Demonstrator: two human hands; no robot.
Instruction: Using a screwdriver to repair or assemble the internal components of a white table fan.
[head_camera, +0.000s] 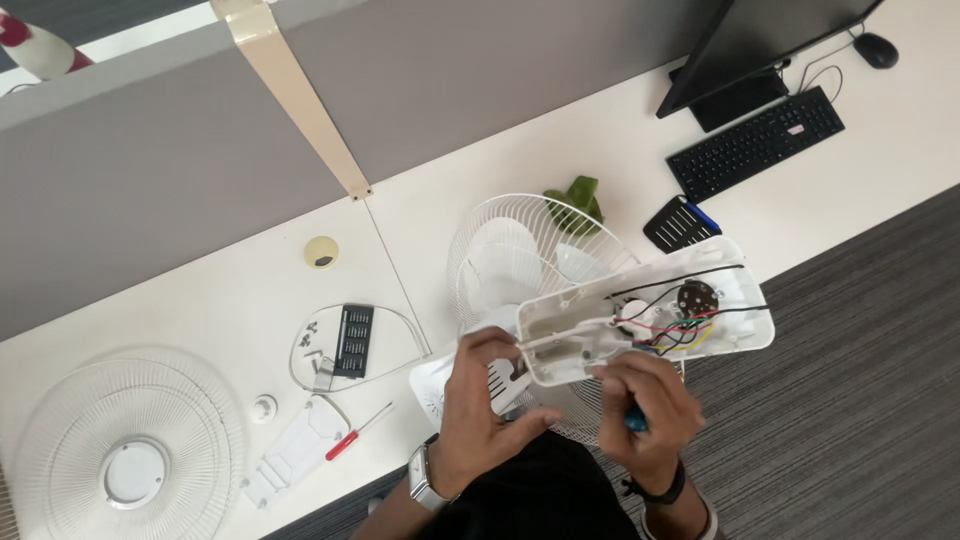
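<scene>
A white table fan (530, 260) lies with its base turned up, and the opened base housing (735, 335) shows coloured wires (675, 330) and a round switch part. My left hand (490, 395) grips the fan's neck just below the housing. My right hand (645, 410) is closed on a blue-handled tool (634, 420), at the near edge of the housing; the tool's tip is hidden.
A detached front fan grille (125, 445) lies at the left. A bit set (353, 340), loose screws, a wire ring, a white cover plate (300, 450) and a red-handled screwdriver (352, 437) sit on the white desk (240, 290). A keyboard (755, 142), monitor and mouse stand far right.
</scene>
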